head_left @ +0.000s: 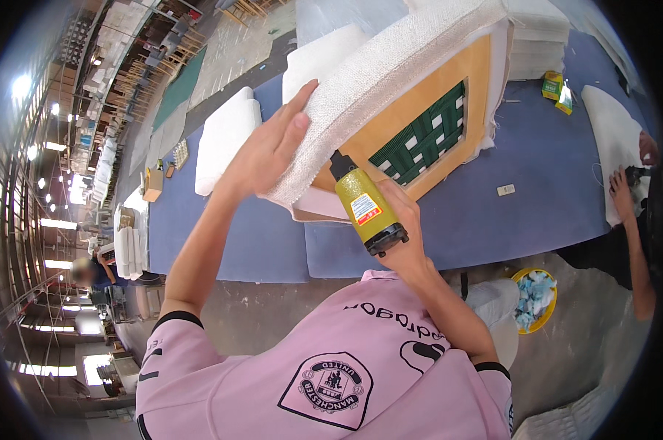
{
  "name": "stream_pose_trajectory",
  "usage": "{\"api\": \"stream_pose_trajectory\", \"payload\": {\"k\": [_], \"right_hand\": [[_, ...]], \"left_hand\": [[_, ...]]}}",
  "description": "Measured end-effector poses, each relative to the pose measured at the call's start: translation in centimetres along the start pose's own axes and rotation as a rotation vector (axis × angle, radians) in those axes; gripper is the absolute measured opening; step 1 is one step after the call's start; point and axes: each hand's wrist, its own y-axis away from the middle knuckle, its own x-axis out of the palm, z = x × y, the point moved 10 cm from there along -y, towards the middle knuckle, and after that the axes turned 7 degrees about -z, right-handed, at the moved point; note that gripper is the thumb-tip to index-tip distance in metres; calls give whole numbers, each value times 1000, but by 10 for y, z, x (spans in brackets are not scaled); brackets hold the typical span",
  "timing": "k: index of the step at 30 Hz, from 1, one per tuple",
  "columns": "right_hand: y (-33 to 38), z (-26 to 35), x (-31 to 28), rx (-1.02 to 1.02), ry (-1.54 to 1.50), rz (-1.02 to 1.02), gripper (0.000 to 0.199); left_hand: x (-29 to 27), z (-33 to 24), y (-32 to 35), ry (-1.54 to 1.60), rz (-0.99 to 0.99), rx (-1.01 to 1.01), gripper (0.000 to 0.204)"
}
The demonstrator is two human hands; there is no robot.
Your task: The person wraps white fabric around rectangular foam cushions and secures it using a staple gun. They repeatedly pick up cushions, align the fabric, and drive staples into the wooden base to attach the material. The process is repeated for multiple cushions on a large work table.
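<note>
A padded seat point(397, 77) in whitish woven fabric is tilted up on the table in front of me. Its underside shows a light wooden frame point(482, 81) with green woven webbing point(423, 136) across the opening. My left hand point(269, 150) lies with fingers stretched along the fabric-covered side at the seat's left end. My right hand point(405, 227) is closed round an olive-yellow staple gun point(357, 194), whose grip the hand and tool body hide. The gun's black nose is at the seat's near left edge, by the fabric and wood; contact cannot be told.
The blue-covered table point(258, 235) carries white pads point(228, 136), a green-and-yellow box point(554, 86) and a small pale block point(506, 190). At right a co-worker's hands point(625, 194) are at another white pad point(610, 139). A yellow bin point(551, 308) of scraps stands on the floor.
</note>
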Motion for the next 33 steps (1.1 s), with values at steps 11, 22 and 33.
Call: {"api": "stream_pose_trajectory", "payload": {"k": [11, 22, 33], "right_hand": [[-1, 12, -9, 62, -80, -47, 44], [-4, 15, 14, 89, -101, 50, 45], [4, 10, 23, 46, -113, 95, 67]], "left_hand": [[0, -27, 19, -294, 61, 156, 76], [3, -30, 15, -242, 112, 88, 106], [2, -31, 12, -279, 89, 68, 111]]}}
